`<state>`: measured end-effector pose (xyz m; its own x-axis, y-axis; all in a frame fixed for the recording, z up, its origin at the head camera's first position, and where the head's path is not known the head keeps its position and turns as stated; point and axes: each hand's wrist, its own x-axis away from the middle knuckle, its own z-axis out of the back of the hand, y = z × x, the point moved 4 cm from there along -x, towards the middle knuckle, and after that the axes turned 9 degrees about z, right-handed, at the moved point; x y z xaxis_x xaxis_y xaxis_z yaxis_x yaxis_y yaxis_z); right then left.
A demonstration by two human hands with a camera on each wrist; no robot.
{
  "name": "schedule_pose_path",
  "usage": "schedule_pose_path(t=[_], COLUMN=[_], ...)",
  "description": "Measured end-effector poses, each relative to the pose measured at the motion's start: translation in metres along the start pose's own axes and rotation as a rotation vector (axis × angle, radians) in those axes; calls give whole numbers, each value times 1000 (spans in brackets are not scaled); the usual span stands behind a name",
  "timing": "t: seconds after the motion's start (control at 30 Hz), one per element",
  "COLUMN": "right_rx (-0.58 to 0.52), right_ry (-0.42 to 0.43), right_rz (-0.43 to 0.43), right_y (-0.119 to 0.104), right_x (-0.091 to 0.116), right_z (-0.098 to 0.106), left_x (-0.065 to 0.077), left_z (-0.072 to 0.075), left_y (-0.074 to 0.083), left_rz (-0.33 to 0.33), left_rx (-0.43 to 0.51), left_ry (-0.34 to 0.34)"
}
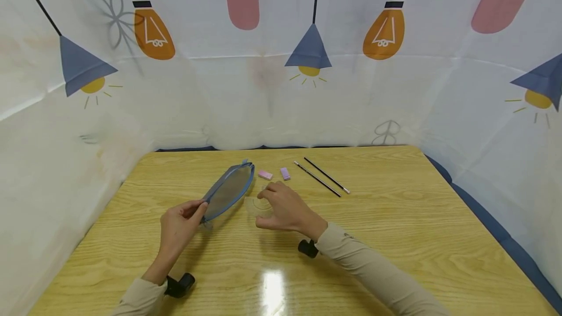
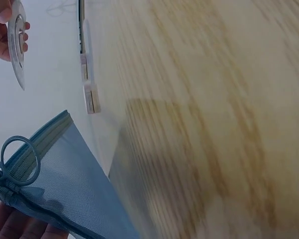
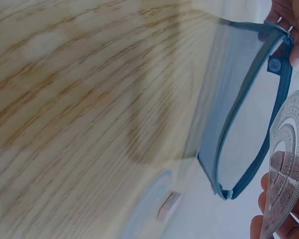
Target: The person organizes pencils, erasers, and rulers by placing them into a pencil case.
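Observation:
My left hand (image 1: 179,226) pinches one end of a blue mesh zipper pouch (image 1: 230,190) and holds it tilted above the table. In the right wrist view the mouth of the pouch (image 3: 214,104) gapes. A ring-shaped zipper pull (image 2: 21,160) shows by the left fingers in the left wrist view. To the right of the pouch, my right hand (image 1: 287,211) holds a clear protractor (image 3: 289,169) between thumb and fingers. The protractor is raised off the table, apart from the pouch.
Beyond the hands lie a pink eraser (image 1: 265,174) and a purple eraser (image 1: 285,173). Two dark pencils (image 1: 317,178) rest to their right. A wooden table (image 1: 395,238) stands before a patterned cloth (image 1: 263,96). A pale curved shape (image 3: 147,206) on the table is unclear.

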<state>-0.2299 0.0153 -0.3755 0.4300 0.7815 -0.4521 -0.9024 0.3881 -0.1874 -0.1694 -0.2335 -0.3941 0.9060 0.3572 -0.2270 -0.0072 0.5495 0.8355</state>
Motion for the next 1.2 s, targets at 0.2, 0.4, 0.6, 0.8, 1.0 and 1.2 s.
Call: schedule_pose_path(t=[0.2,0.4,0.6,0.8,1.0,1.2], right_rx=[13,38,60,84,59,44], right_ry=[-6,21,33,8,-3,-3], right_rz=[-6,14,25,4,5,16], right_y=[1,2,3,6,9,11], right_x=[-3,-9,-17,-23,-27,-32], right_z=[-1,0,4,5,5,6], left_x=[1,2,1,-1,-2,-2], left_z=[3,6,6,5,5,4], left_y=[4,5,5,9,11,12], left_rz=[-19,-27,-13,-3,9,15], left_rx=[25,41,56,55,50,54], left_ry=[29,46,60,61,73,93])
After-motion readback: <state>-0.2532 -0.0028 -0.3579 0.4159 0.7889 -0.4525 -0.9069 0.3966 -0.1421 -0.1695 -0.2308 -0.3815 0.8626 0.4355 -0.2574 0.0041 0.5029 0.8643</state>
